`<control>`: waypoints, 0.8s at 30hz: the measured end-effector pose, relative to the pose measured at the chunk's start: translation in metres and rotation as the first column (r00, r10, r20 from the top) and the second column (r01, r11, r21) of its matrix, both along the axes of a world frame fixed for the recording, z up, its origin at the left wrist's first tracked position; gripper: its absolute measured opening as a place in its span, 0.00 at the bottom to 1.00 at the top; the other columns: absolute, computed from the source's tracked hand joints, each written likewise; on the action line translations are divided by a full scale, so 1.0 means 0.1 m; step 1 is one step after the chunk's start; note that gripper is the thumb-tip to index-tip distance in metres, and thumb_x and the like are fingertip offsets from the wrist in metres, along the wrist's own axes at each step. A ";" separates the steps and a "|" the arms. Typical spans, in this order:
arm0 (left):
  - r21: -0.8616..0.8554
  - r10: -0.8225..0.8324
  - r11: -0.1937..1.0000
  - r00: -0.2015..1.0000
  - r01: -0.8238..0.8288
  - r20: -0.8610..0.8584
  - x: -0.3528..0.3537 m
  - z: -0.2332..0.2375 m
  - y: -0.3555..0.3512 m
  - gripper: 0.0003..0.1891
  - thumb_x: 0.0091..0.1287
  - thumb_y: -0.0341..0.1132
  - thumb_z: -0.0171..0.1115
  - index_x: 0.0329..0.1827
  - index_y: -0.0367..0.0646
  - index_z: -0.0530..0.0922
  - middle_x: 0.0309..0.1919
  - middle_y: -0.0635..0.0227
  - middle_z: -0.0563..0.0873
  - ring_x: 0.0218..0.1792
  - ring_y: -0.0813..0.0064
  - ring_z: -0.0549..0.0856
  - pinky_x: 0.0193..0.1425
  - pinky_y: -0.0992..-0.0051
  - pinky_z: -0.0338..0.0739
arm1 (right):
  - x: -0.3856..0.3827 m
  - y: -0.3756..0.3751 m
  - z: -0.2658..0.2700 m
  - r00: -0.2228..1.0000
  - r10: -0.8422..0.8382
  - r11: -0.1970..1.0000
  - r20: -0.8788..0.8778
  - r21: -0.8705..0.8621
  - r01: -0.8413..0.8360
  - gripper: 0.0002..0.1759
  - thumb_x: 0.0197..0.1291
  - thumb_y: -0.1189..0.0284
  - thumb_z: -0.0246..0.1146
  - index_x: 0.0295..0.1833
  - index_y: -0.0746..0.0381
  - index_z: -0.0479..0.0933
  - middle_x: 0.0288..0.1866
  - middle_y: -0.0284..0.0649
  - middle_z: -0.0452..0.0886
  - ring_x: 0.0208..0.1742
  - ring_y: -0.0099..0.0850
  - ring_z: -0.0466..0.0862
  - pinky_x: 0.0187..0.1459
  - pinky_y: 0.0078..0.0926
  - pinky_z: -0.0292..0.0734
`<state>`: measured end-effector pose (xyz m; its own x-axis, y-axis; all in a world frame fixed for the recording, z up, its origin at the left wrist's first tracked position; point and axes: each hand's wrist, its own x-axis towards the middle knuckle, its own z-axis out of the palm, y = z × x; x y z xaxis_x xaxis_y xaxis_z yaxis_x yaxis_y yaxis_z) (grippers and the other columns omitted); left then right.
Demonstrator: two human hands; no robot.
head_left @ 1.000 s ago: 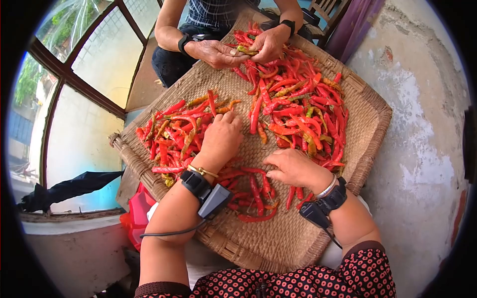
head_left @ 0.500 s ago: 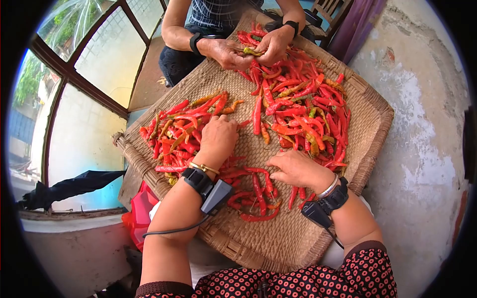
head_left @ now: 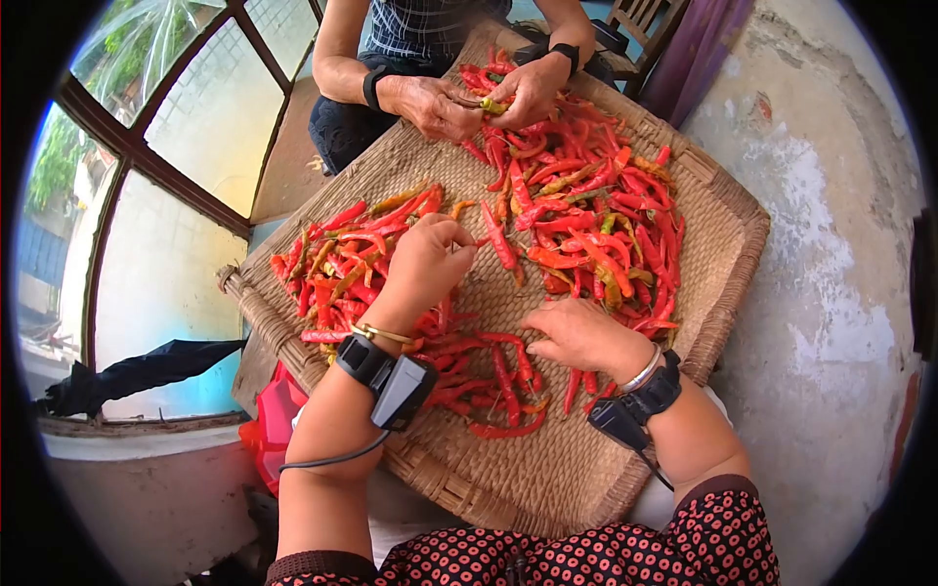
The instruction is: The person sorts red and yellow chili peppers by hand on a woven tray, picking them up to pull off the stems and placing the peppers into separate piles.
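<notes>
My left hand (head_left: 430, 262) is above the left heap of red chili peppers (head_left: 342, 256), fingers pinched together. A small red end of a chili pepper (head_left: 482, 241) shows at the fingertips; the rest is hidden. My right hand (head_left: 581, 334) rests low over the tray beside the right heap of chili peppers (head_left: 601, 234). Its thumb is apart from the loosely bent fingers, and nothing shows between them. Close in front of me lies a smaller group of chili peppers (head_left: 503, 386), between my two wrists. Everything lies on a woven tray (head_left: 518, 479).
Across the tray, another person's hands (head_left: 479, 103) hold a greenish chili pepper (head_left: 493, 105). A folded dark umbrella (head_left: 147, 371) leans by the window at left. A red plastic bag (head_left: 278, 430) is below the tray's left side. A bare wall (head_left: 821, 273) stands at right.
My left hand has risen slightly and turned, its fingers now pinched. The long pepper near its fingertips has tilted. My right hand has barely moved. The other person's hands have shifted slightly.
</notes>
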<state>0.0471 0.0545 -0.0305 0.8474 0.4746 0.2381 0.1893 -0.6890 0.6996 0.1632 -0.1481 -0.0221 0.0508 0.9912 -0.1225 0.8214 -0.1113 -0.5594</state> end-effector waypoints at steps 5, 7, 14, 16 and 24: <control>-0.679 0.037 0.734 0.997 0.020 0.069 -0.07 0.25 -0.02 0.04 0.62 0.30 0.60 0.32 0.38 0.77 0.25 0.77 0.79 0.26 0.89 0.76 0.29 0.84 0.71 | 0.00 -0.02 -0.01 1.000 -0.004 1.000 0.007 0.009 0.004 0.13 0.49 0.66 0.64 0.38 0.63 0.77 0.34 0.50 0.80 0.41 0.48 0.80 0.43 0.44 0.75; -0.692 -0.019 0.722 0.999 -0.012 -0.037 -0.10 0.34 -0.01 0.03 0.63 0.29 0.59 0.33 0.39 0.77 0.26 0.77 0.79 0.28 0.89 0.76 0.31 0.86 0.71 | 0.00 -0.02 -0.02 1.000 -0.002 1.000 0.009 0.016 0.002 0.13 0.49 0.66 0.64 0.38 0.63 0.77 0.34 0.50 0.80 0.41 0.48 0.80 0.42 0.44 0.75; -0.800 0.062 0.599 0.994 0.032 0.087 0.00 0.33 -0.10 0.05 0.66 0.31 0.57 0.37 0.38 0.77 0.35 0.75 0.80 0.31 0.87 0.78 0.32 0.85 0.73 | 0.00 -0.02 -0.01 1.000 0.009 1.000 0.028 0.014 -0.010 0.13 0.49 0.66 0.64 0.37 0.63 0.77 0.33 0.50 0.80 0.40 0.48 0.80 0.42 0.44 0.75; -0.593 -0.010 0.804 0.999 0.038 0.049 0.00 0.09 -0.02 0.07 0.64 0.33 0.58 0.39 0.38 0.77 0.37 0.72 0.81 0.32 0.82 0.80 0.33 0.81 0.74 | 0.00 -0.02 -0.01 0.999 0.013 1.000 0.033 0.015 -0.014 0.13 0.49 0.66 0.64 0.37 0.63 0.77 0.33 0.50 0.80 0.40 0.48 0.80 0.42 0.44 0.76; 0.480 0.132 0.873 0.911 0.080 -0.390 -0.05 -0.09 -0.24 0.10 0.52 0.39 0.64 0.29 0.41 0.79 0.33 0.59 0.79 0.35 0.59 0.83 0.37 0.63 0.79 | -0.02 0.01 0.00 0.998 0.034 0.996 0.058 -0.079 -0.029 0.15 0.50 0.62 0.64 0.38 0.62 0.77 0.34 0.48 0.80 0.42 0.47 0.80 0.42 0.43 0.76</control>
